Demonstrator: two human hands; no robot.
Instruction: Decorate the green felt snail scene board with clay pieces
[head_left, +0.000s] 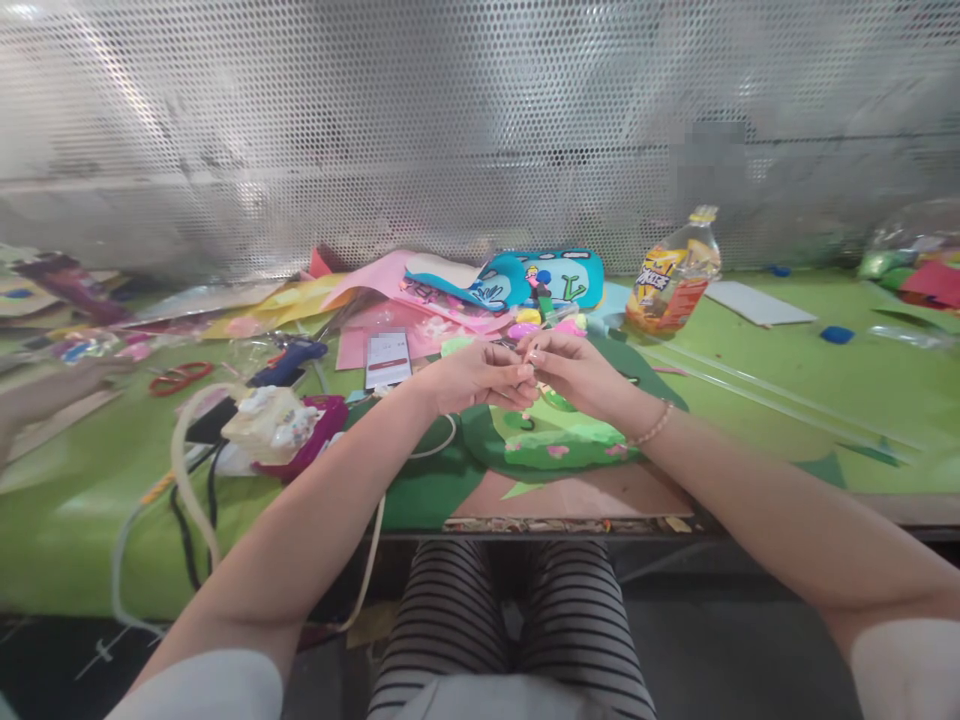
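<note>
Head view: both hands meet at table centre, fingertips touching. Left hand point(480, 375) curled, fingers pinched toward the right; right hand point(574, 368) curled the same way, beaded bracelet point(654, 427) on its wrist. Something tiny is pinched between them, too small to identify; cannot tell which hand actually grips it. Hands hover just above a green felt piece point(559, 445) with pink flower shapes, lying on darker green felt near the table's front edge.

Behind the hands: a teal pouch point(555, 278) with cartoon print, pastel bits beside it, pink paper sheets point(382, 285). A small white card point(388, 358) with a red band lies left of the hands; its print is unreadable. Blue glue gun point(289, 362) further left, red scissors point(180, 377) beyond it. A white-and-magenta bundle point(281, 425) sits by the left forearm, with cords trailing off the table edge.

Right rear: a plastic bottle point(673, 275), tilted, orange-yellow label with blurred lettering, brand not legible. White sheet point(759, 302) next to it, blue scrap point(836, 334) well to the right. Green table cover point(825, 400), perforated metal wall point(480, 130) behind. Striped trousers visible under the table. Another person's hand point(45, 395) at far left edge, blurred.
</note>
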